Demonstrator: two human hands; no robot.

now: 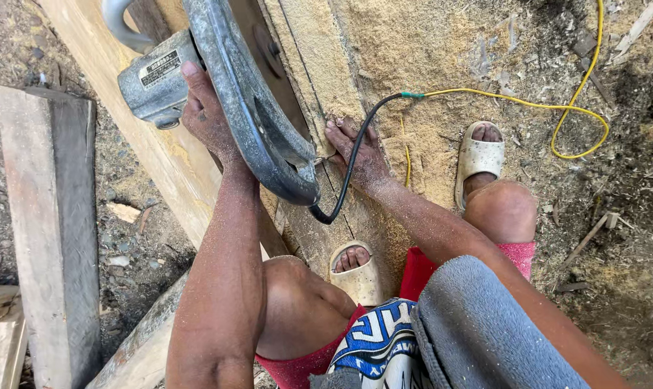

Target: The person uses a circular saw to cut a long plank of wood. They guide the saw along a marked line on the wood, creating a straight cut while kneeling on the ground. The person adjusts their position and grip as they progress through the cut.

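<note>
The left hand (204, 108) grips the saw (225, 94), which sits on the board (319, 79) at the cut line; the right hand (359, 151) lies flat and open on this board. Thick sawdust (427, 50) suggests much cutting is done, but how much remains I cannot tell. I count one saw, one cord (348, 173), two sandals (477, 162).

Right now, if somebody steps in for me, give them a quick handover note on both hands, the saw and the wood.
Left hand grips the circular saw, which sits on the plank.
Right hand is pressed flat on the plank beside the saw's black cord.
Done: a cut line shows behind the saw, sawdust all over.
Left: cannot tell how far the cut runs ahead. Feet stand close to the board.
</note>
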